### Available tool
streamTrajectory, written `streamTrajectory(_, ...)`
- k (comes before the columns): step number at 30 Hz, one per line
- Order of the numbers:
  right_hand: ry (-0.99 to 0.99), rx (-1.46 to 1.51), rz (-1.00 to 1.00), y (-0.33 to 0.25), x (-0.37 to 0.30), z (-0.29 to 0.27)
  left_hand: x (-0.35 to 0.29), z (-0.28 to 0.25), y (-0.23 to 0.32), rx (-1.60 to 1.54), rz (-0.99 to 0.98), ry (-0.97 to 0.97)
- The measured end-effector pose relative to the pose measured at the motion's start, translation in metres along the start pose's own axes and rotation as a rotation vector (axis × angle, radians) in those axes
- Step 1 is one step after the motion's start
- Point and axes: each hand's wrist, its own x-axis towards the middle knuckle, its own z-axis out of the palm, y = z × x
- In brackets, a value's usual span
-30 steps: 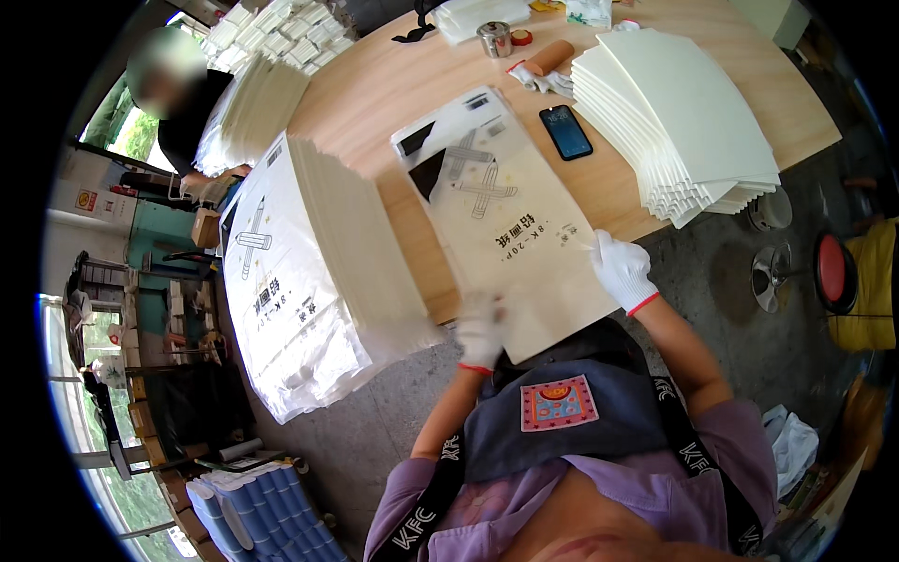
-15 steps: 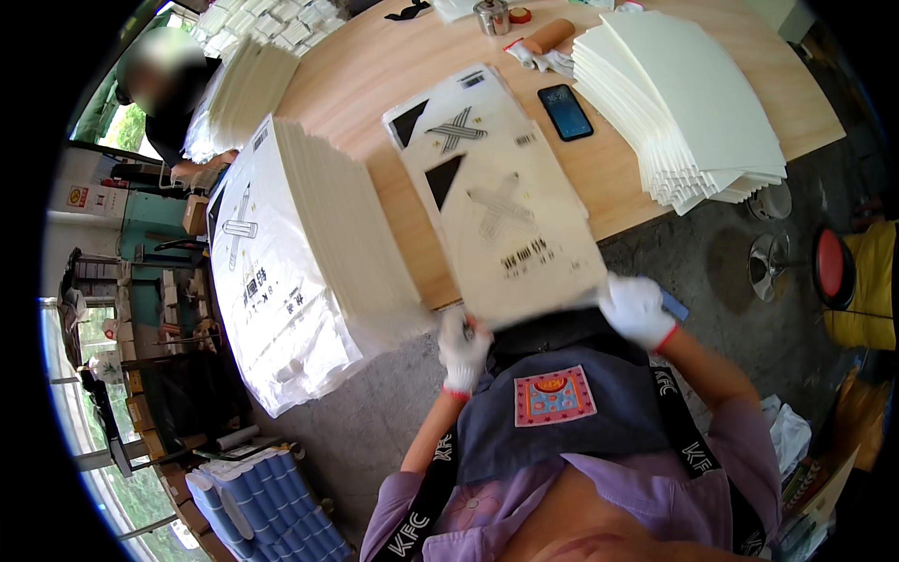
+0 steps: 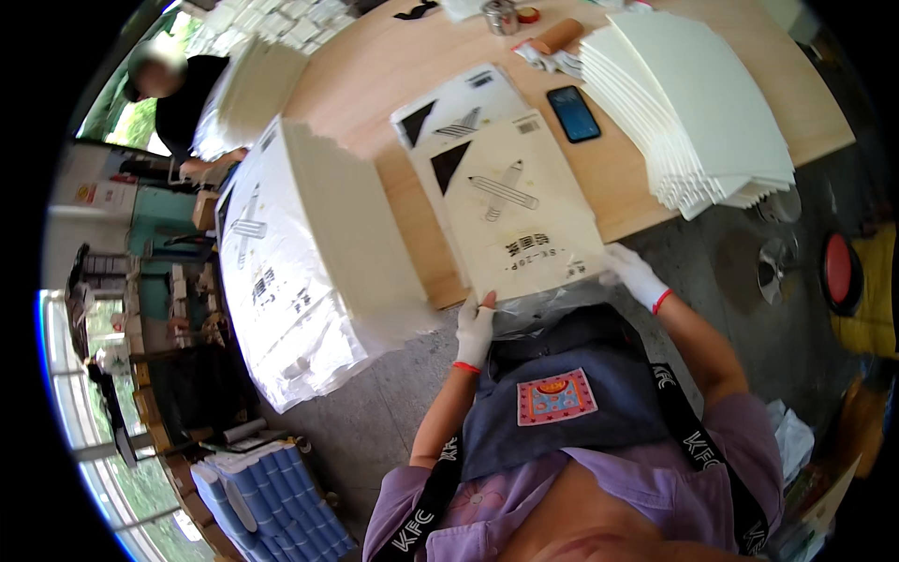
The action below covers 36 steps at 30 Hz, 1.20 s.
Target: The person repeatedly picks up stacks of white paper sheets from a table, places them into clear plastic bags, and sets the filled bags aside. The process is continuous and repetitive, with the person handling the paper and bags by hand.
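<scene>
Wooden table (image 3: pixel 646 192): both gloved hands, left hand (image 3: pixel 475 325) and right hand (image 3: pixel 635 273), pinching clear bag (image 3: pixel 548 302) around cream sketch pad (image 3: pixel 520 211), fingers closed.

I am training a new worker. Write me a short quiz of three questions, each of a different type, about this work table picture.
1. True or false: both gloved hands hold the near edge of the cream sketch pad.
2. Which lies on the table just right of the pad's far end?
A. a black phone
B. a pair of scissors
C. a red cup
3. Fill in: the tall pile of white sheets lies to the person's ____.

Key
1. True: the left hand and right hand grip it at the table edge.
2. A, the phone.
3. Right.
</scene>
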Motion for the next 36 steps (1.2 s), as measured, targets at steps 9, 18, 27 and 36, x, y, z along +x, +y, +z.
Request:
streamTrajectory(9, -0.682, 0.479, -0.132, -0.122, 0.030, 0.157, -0.112, -0.132, 0.172, 0.436, 0.958, 0.774)
streamTrajectory(18, -0.486, -0.685, -0.621, -0.264, 0.014, 0.287, -0.103, -0.311, 0.123, 0.217, 0.352, 0.936)
streamTrajectory(27, -0.512, -1.116, -0.562, -0.096, 0.017, 0.199, -0.020, -0.106, -0.078, -0.075, 0.006, 0.378)
streamTrajectory(36, -0.216, -1.094, -0.149, -0.056, -0.029, 0.094, 0.100, 0.057, 0.079, 0.958, 0.768, 0.041)
